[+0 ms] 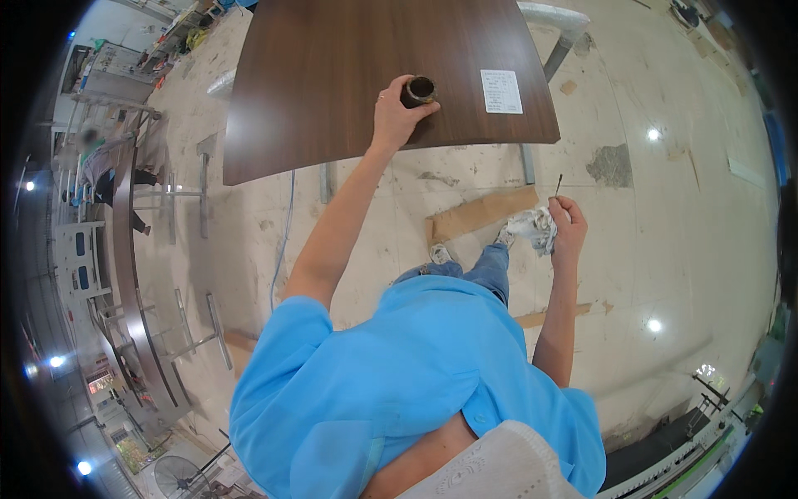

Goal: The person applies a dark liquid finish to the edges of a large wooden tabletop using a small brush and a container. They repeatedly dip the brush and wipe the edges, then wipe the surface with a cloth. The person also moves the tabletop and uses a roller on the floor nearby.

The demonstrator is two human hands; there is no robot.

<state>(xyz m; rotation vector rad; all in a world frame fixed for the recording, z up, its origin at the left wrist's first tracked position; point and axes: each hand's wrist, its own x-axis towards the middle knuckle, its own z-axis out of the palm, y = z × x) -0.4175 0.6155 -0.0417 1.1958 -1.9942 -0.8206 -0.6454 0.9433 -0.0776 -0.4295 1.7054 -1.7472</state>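
My left hand [396, 114] is closed round a small dark cup [421, 89] with a stained rim, at the near part of a dark brown wooden panel [332, 79]. Its round opening faces up. Over the floor to the right of the panel, my right hand [568, 226] pinches a thin dark-tipped stick, like a fine brush [559, 185], pointing up. A crumpled white and grey cloth [532, 228] hangs from the same hand. On the panel's right side lies a white printed label sheet [501, 91].
Metal legs [528, 164] show under the panel. A flat piece of cardboard [482, 214] lies on the floor by my feet. To the left stands another long brown panel [133, 274] on a metal frame, with a person beyond it. A blue cable [287, 229] runs along the floor.
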